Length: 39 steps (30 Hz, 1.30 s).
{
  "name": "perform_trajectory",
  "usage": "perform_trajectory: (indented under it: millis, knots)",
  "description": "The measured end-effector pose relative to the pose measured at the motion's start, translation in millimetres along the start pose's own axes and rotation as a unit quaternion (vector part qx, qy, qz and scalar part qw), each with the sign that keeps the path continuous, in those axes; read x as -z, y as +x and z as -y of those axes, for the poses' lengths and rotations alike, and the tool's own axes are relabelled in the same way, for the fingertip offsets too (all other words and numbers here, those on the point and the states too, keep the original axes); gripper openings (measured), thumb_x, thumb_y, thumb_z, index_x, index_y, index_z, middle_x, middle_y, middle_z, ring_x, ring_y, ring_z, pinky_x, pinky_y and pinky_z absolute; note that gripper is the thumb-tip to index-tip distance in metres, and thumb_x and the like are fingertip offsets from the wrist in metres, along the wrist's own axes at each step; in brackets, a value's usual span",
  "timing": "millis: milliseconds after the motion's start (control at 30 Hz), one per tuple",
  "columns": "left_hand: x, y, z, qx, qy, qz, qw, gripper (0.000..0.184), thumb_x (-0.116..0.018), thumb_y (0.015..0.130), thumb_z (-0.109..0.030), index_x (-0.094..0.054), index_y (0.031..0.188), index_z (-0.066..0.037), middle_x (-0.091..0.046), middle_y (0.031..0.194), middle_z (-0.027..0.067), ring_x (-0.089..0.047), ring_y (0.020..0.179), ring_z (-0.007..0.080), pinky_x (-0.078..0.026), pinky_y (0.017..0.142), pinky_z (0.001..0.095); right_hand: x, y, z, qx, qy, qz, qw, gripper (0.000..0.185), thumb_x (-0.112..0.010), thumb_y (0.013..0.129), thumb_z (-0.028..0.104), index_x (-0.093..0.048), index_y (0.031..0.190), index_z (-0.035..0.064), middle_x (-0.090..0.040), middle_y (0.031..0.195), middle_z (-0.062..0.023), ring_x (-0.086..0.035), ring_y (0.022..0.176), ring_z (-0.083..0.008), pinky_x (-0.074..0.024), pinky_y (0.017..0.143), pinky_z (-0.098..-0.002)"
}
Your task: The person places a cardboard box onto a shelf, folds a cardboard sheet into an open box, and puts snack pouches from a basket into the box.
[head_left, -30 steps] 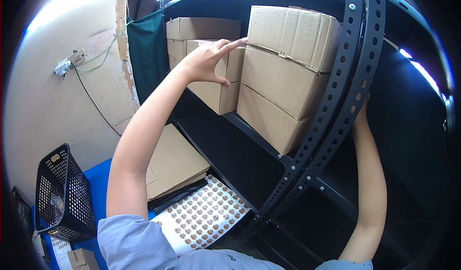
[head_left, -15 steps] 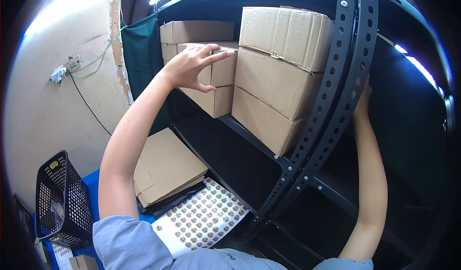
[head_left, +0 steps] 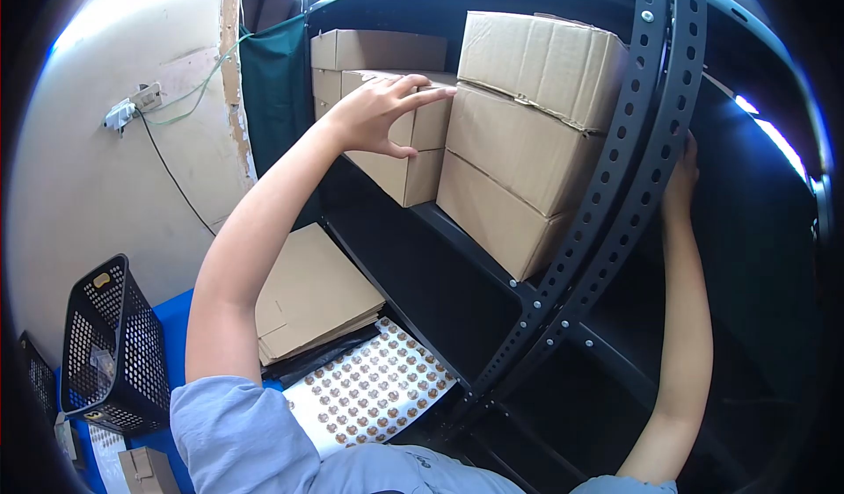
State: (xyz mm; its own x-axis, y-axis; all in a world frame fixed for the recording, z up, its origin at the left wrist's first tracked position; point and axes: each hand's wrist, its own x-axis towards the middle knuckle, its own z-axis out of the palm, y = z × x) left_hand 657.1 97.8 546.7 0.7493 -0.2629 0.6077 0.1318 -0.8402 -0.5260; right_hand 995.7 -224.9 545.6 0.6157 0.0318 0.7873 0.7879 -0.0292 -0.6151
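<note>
Brown cardboard boxes in the shorter stack (head_left: 378, 176) sit at the left of the shelf, with the person's left hand (head_left: 374, 112) in front, thumb and fingers spread apart around nothing. They look dry and stiff-walled, unlikely to slip, though hard pinching could crush a corner; opposite sides, held low, would be the sound grip. Just right of them, the taller stack (head_left: 519, 147) rises three boxes high; its top box has a ragged lower edge, so I'd trust its side walls over that seam. Weight I can't judge, as the contents are shut away.

From where I stand, the left hand covers part of the shorter stack, and whether its index fingertip touches the taller one is unclear. The perforated metal upright (head_left: 615, 134) cuts off that stack's right side. Beyond it, the right hand (head_left: 681, 173) is shadowed and partly hidden; I can't tell how its fingers are set.
</note>
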Motion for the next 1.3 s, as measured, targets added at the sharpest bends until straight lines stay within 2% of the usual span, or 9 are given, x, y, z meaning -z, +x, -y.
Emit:
perform_trajectory:
  millis: [233,433,533,600,633,700,833,1100,1300]
  knots:
    - [-4.6,-1.8,-0.7,-0.003,0.002,-0.030,1.000,0.105,-0.085,0.060,-0.041,-0.027,0.147,-0.032,-0.051,0.128,0.0112,-0.057,0.112,0.0309,-0.050,0.099,0.0412,-1.6,-9.1,6.4,0.025,-0.040,-0.024,0.999,0.048,-0.042,0.098,0.042,-0.050,0.132,0.0103,-0.062,0.118,-0.0180,-0.053,0.115,-0.0317,-0.0302,0.105,-0.0409]
    - [-6.9,-6.2,-3.3,0.019,-0.029,-0.005,0.999,0.107,-0.084,0.059,-0.044,-0.027,0.148,-0.026,-0.043,0.136,0.0123,-0.051,0.118,0.0343,-0.045,0.103,0.0465,-3.4,-11.8,14.8,0.014,0.013,-0.002,1.000,0.047,-0.044,0.097,0.041,-0.052,0.130,0.0086,-0.063,0.113,-0.0171,-0.052,0.116,-0.0282,-0.0328,0.103,-0.0403]
    - [-13.1,-16.4,-9.7,0.044,-0.024,-0.032,0.998,0.115,-0.086,0.054,-0.047,-0.024,0.148,-0.029,-0.027,0.147,0.0143,-0.037,0.131,0.0376,-0.035,0.110,0.0502,0.1,-12.7,26.5,0.029,0.086,-0.047,0.995,0.043,-0.046,0.097,0.038,-0.054,0.127,0.0070,-0.063,0.110,-0.0153,-0.052,0.114,-0.0269,-0.0351,0.101,-0.0399]
    - [-15.5,-26.1,-15.1,0.040,0.035,0.027,0.998,0.122,-0.088,0.047,-0.051,-0.022,0.148,-0.033,-0.010,0.154,0.0156,-0.018,0.141,0.0389,-0.023,0.116,0.0526,5.7,-5.9,21.8,0.096,0.054,-0.095,0.989,0.040,-0.046,0.098,0.036,-0.055,0.124,0.0069,-0.061,0.112,-0.0149,-0.051,0.114,-0.0263,-0.0348,0.101,-0.0391]
    - [-15.0,-27.8,-14.8,0.043,0.037,0.024,0.998,0.122,-0.088,0.047,-0.051,-0.022,0.148,-0.033,-0.010,0.154,0.0156,-0.018,0.141,0.0389,-0.023,0.116,0.0526,7.7,-4.3,28.7,0.164,0.024,-0.146,0.975,0.037,-0.046,0.098,0.034,-0.056,0.121,0.0067,-0.058,0.115,-0.0144,-0.049,0.115,-0.0258,-0.0345,0.100,-0.0383]
    - [-13.8,-31.3,-14.7,0.066,0.062,0.104,0.990,0.126,-0.088,0.043,-0.052,-0.021,0.148,-0.037,-0.003,0.155,0.0164,-0.008,0.144,0.0375,-0.017,0.117,0.0536,10.5,-10.0,38.9,0.170,0.000,-0.158,0.973,0.035,-0.045,0.099,0.033,-0.057,0.119,0.0068,-0.052,0.119,-0.0149,-0.044,0.117,-0.0255,-0.0334,0.101,-0.0376]
    - [-25.1,-27.7,-17.1,0.071,0.044,0.066,0.994,0.126,-0.090,0.042,-0.050,-0.022,0.147,-0.038,-0.003,0.156,0.0149,-0.009,0.144,0.0373,-0.018,0.117,0.0535,3.7,-34.0,58.7,0.165,0.040,-0.148,0.974,0.032,-0.045,0.099,0.032,-0.056,0.116,0.0064,-0.037,0.127,-0.0171,-0.032,0.121,-0.0260,-0.0308,0.102,-0.0368]
    - [-32.7,-22.1,-15.6,0.084,0.028,0.063,0.994,0.125,-0.091,0.040,-0.046,-0.025,0.146,-0.039,-0.005,0.156,0.0128,-0.009,0.144,0.0369,-0.021,0.117,0.0531,2.0,-48.8,73.5,0.196,0.032,-0.169,0.966,0.028,-0.049,0.098,0.024,-0.051,0.118,0.0051,-0.032,0.126,-0.0171,-0.034,0.114,-0.0252,-0.0335,0.098,-0.0360]
    - [-30.2,-34.2,-29.5,0.101,0.033,0.066,0.992,0.120,-0.089,0.049,-0.047,-0.022,0.148,-0.036,-0.007,0.155,0.0144,-0.016,0.143,0.0342,-0.024,0.116,0.0509,6.6,-64.3,94.6,0.224,0.072,-0.180,0.955,0.023,-0.050,0.097,0.017,-0.043,0.113,0.0015,-0.034,0.117,-0.0130,-0.035,0.109,-0.0194,-0.0345,0.094,-0.0350]
